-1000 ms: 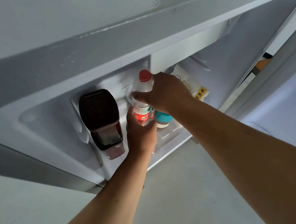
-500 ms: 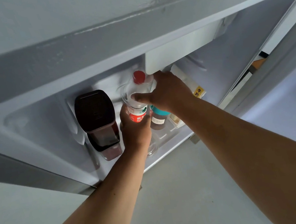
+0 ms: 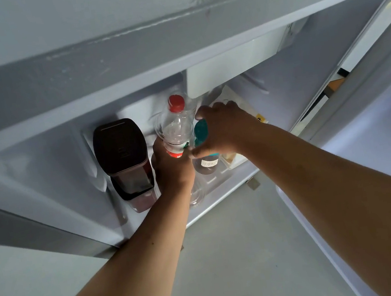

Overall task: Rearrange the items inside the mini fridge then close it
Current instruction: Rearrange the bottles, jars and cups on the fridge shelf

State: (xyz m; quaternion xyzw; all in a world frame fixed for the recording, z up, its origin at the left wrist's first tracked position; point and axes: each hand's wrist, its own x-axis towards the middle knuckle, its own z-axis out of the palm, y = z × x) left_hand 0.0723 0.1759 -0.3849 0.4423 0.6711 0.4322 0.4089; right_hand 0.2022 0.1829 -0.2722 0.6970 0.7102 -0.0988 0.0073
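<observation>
Here the left hand (image 3: 172, 169) clasps the red-capped water bottle (image 3: 175, 128) while the right hand (image 3: 222, 128), fingers spread, seemingly unclenched, could topple the teal-lidded jar (image 3: 202, 144).

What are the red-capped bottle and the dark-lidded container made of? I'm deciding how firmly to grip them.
Red-capped bottle: thin clear plastic, glossy, see-through ribbed shoulder. Dark-lidded container: likely rigid plastic; matte dark lid, translucent tinted body, though glass can't be excluded.

Dark container (image 3: 120, 149) blocks left; teal-lidded jar (image 3: 203, 146) crowds right; front open.
</observation>
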